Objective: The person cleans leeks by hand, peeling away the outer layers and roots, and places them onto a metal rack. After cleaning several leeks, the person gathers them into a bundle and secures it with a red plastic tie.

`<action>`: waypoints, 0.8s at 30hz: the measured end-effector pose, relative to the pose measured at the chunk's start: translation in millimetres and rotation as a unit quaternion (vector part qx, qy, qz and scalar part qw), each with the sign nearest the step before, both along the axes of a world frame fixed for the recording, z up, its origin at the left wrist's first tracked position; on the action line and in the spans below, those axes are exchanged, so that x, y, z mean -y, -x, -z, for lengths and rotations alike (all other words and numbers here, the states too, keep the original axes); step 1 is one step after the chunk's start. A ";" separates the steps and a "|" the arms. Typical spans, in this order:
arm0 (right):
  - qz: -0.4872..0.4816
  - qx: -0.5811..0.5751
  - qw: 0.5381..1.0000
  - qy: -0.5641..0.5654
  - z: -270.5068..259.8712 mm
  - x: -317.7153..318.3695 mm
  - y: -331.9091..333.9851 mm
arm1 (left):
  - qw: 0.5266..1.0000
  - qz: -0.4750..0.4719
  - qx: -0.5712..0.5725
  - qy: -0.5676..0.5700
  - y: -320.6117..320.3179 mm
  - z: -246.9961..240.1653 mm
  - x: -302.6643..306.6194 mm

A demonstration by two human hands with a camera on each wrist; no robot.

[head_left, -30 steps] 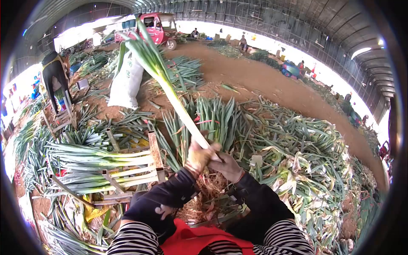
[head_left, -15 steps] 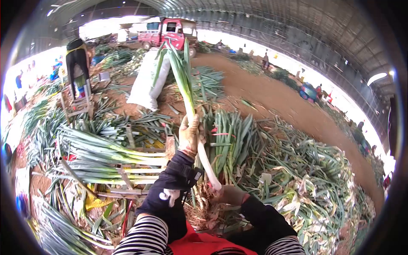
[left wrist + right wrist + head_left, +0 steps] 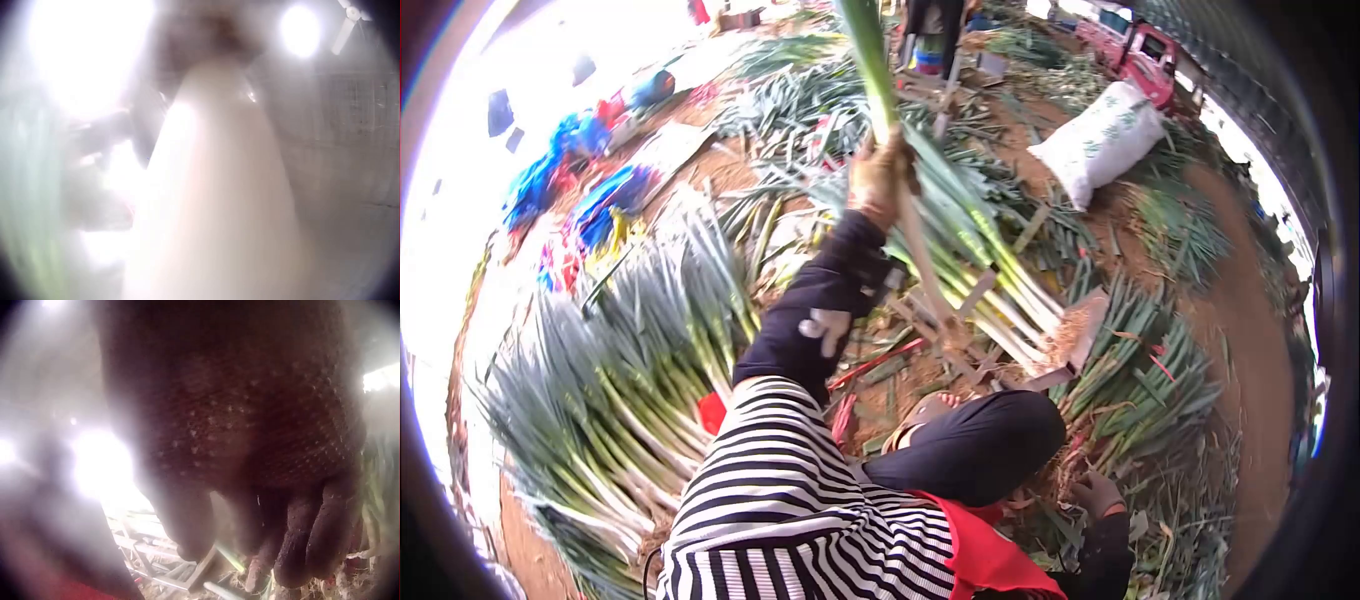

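Observation:
My gloved left hand [image 3: 878, 180] grips a long green onion [image 3: 920, 255] around its shaft, leaves up and white root end hanging down. In the left wrist view the white onion shaft [image 3: 215, 187] fills the middle, blurred. My gloved right hand [image 3: 1097, 493] hangs low at the right, beside the roots of standing green onions [image 3: 1135, 400]. In the right wrist view the fingers [image 3: 294, 550] point down, loosely bent, with nothing seen gripped. Under the held onion, a rack [image 3: 1086, 328] carries several green onions laid side by side.
A dense row of green onions [image 3: 600, 400] lies on my left. My bent leg [image 3: 970, 445] is between it and the rack. Farther off are a white sack [image 3: 1100, 140], a red vehicle [image 3: 1140, 60], blue plastic [image 3: 605, 200] and a standing person [image 3: 935, 25].
My view has turned left. The left hand has carried the onion left, over the rack; the right hand has let go of its root end and dropped away.

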State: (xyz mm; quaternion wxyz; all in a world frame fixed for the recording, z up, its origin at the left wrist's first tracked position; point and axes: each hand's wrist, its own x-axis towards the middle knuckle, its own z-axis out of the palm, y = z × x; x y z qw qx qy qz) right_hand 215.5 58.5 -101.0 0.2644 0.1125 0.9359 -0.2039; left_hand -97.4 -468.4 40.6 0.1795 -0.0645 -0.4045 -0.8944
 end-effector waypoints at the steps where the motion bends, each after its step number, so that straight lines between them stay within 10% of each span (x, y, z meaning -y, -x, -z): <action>1: -0.012 0.008 1.000 0.001 9.5 -1.4 5.4 | 1.000 -0.019 -0.001 0.001 -4.2 11.7 41.3; 7: -0.056 0.065 0.996 -0.014 13.8 32.9 33.3 | 0.987 -0.023 0.135 -0.082 -72.4 138.2 258.6; 11: -0.039 0.084 0.996 -0.014 21.3 52.7 48.1 | 0.922 -0.151 0.331 -0.130 -162.8 245.6 277.4; 12: -0.063 0.073 0.995 -0.012 30.2 48.7 49.5 | 0.913 -0.006 0.377 -0.158 -187.0 306.5 303.8; 15: -0.078 0.081 0.993 -0.017 40.9 47.8 55.5 | 0.879 -0.083 0.429 -0.190 -231.5 420.7 288.1; 21: -0.074 0.106 0.991 -0.025 30.5 52.2 61.2 | 0.794 -0.252 0.533 0.151 -226.6 429.4 222.0; 24: -0.099 0.079 0.991 -0.044 41.1 38.3 49.0 | 0.783 -0.316 0.520 0.125 -194.2 433.6 227.0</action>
